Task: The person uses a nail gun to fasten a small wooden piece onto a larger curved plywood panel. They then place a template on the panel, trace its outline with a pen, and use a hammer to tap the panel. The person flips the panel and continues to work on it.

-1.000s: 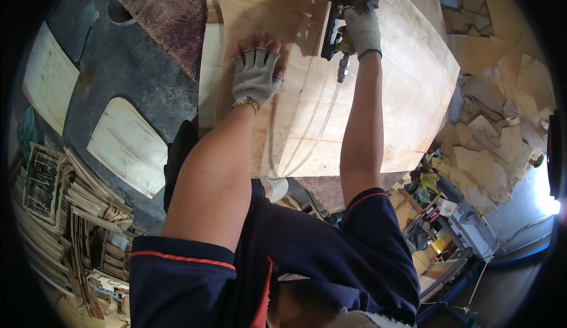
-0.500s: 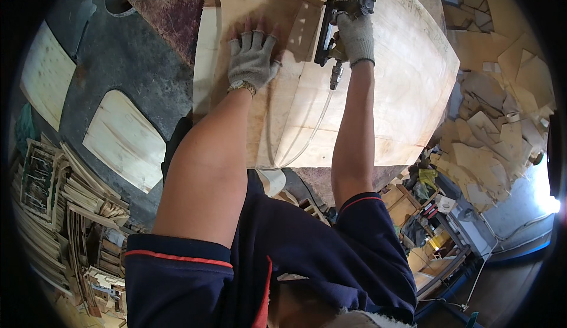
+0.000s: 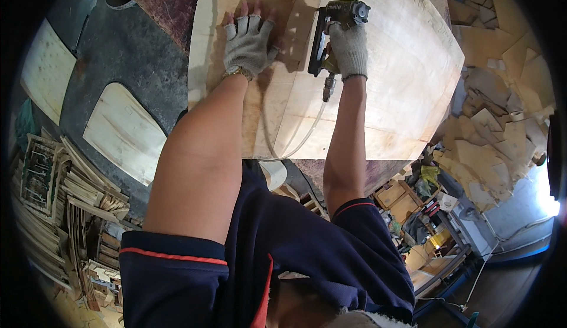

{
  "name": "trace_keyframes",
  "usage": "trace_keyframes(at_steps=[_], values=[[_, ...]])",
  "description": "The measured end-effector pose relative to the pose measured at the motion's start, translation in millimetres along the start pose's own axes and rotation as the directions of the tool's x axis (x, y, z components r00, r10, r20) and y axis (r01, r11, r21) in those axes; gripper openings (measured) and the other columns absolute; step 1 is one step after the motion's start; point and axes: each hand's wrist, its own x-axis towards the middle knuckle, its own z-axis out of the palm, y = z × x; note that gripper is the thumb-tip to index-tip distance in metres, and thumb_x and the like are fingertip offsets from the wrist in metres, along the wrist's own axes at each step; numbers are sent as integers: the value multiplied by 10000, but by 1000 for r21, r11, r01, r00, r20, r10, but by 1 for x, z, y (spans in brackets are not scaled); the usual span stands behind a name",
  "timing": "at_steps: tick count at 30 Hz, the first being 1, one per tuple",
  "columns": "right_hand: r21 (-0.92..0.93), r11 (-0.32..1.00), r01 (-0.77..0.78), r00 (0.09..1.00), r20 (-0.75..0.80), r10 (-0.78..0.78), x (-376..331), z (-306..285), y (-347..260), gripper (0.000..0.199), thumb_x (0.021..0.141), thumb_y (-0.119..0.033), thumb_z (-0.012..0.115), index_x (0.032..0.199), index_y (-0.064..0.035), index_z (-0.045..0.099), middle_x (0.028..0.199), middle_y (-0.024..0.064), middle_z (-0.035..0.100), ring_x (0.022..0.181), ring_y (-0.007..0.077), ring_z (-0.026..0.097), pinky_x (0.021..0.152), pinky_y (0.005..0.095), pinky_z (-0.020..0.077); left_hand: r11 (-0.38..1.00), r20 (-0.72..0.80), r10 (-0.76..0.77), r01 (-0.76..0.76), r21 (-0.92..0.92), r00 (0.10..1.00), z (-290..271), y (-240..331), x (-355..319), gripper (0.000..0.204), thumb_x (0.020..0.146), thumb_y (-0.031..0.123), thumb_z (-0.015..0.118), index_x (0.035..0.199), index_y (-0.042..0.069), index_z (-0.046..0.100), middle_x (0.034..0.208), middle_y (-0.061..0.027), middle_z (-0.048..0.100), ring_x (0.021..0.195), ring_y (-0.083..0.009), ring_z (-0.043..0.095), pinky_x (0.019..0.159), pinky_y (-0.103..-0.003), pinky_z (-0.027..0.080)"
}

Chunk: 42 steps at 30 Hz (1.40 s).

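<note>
A large pale plywood sheet [image 3: 390,109] with curved edges lies before me on a reddish-brown worktop. My left hand [image 3: 249,44], in a grey fingerless glove, rests flat on its left part with the fingers spread. In my gloved right hand [image 3: 349,47] is a black pneumatic staple gun [image 3: 345,12], gripped by its handle over the middle of the sheet. Whether its nose touches the wood cannot be made out. A clear air hose [image 3: 310,130] runs from the metal fitting under the handle and curves back toward me across the sheet.
Two loose plywood panels lie on the dark floor at left, the nearer one [image 3: 124,130] trapezoid-shaped. Stacked wooden strips [image 3: 88,192] fill the lower left. Plywood offcuts [image 3: 484,139] are heaped at right. A cluttered bench [image 3: 437,233] stands at lower right.
My right hand has drawn the staple gun slightly toward me and to the left. My left hand has shifted slightly left and away, still flat on the sheet.
</note>
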Motion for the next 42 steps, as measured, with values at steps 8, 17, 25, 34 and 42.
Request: trace_keyframes(at_steps=[8,17,25,34,42], values=[[81,997,-5,1000,-11,5,-32,6,11,267,871,-179,604,1082,-40,690,747,95,691,535,175,635,521,341,527,997,61,-21,16,70,998,-6,2,3,752,930,522,620,1582,252,364,1652,-142,283,1547,-395,179,1230,-624,78],[132,990,-42,999,26,38,-60,13,24,273,890,-181,612,1104,-39,704,742,63,693,511,145,612,495,317,511,997,55,-31,27,70,998,-3,0,4,756,941,533,596,1593,259,328,1679,-114,228,1562,-376,131,1240,-610,56],[95,988,-119,991,70,113,-85,18,36,321,885,-188,622,1159,-35,690,858,137,724,695,253,682,643,395,544,995,18,-32,30,92,999,2,-2,8,722,971,549,534,1599,271,310,1682,-111,225,1564,-375,128,1243,-605,61],[87,993,-85,996,36,82,-110,26,49,285,895,-207,651,1115,-32,702,779,96,699,603,203,657,574,368,521,999,-82,19,-15,51,996,-12,2,10,754,892,493,597,1516,102,437,1633,-208,295,1524,-441,198,1232,-644,102],[25,995,-92,996,10,92,-137,35,55,308,889,-201,644,1143,-36,700,812,128,715,627,235,669,604,393,531,998,-93,12,-7,56,996,-13,2,12,727,884,484,603,1488,99,478,1603,-215,346,1502,-450,241,1225,-635,138]])
